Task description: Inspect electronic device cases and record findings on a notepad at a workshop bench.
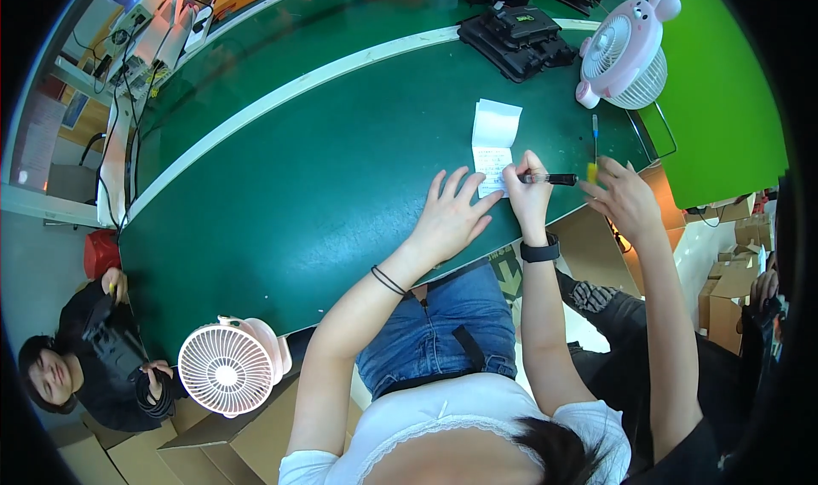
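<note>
A small white notepad (492,157) lies unfolded on the green table, its upper leaf blank and its lower leaf covered in handwriting. My left hand (450,216) rests flat beside it with fingers spread, fingertips at the lower leaf's left and bottom edges. Pinched in my right hand (530,197) is a black pen (558,179), held over the right side of the written leaf. The pen's tip is hidden by my fingers. Just to the right, another person's hand (629,200) reaches in beside a slim tool with a yellow end (592,172) and a blue part.
A pink fan with round ears (626,51) stands at the far right, next to black devices (518,38). Another pink fan (228,370) is at the near left edge. At left a person (98,357) holds black gear. Cardboard boxes (256,442) sit below.
</note>
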The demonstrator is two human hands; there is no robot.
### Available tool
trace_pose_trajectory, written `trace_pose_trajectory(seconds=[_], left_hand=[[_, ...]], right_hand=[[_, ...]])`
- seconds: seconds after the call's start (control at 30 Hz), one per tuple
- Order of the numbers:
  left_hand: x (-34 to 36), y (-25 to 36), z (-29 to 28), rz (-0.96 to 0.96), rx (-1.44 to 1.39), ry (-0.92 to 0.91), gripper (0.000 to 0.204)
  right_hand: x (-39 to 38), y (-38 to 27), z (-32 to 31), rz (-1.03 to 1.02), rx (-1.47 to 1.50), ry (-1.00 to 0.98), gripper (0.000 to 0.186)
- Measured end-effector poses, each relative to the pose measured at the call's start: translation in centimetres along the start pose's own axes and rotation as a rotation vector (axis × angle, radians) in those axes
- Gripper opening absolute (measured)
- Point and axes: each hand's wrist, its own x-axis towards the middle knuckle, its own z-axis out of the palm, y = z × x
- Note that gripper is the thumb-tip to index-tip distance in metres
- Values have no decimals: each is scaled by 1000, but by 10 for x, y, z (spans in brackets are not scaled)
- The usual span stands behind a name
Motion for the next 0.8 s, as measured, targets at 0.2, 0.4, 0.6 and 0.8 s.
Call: trace_pose_trajectory(seconds=[0.2,0.4,0.6,0.8], left_hand=[[0,1,-2,-7,19,-4,42],[0,-1,0,0,-3,-5,40],[1,0,-2,4,-1,2,40],[0,0,-2,-16,33,-33,43]], right_hand=[[-1,3,-1,43,0,-6,26],[-1,-3,0,27,15,-11,27],[0,1,-1,22,18,-32,26],[-2,-6,-2,90,186,-6,32]])
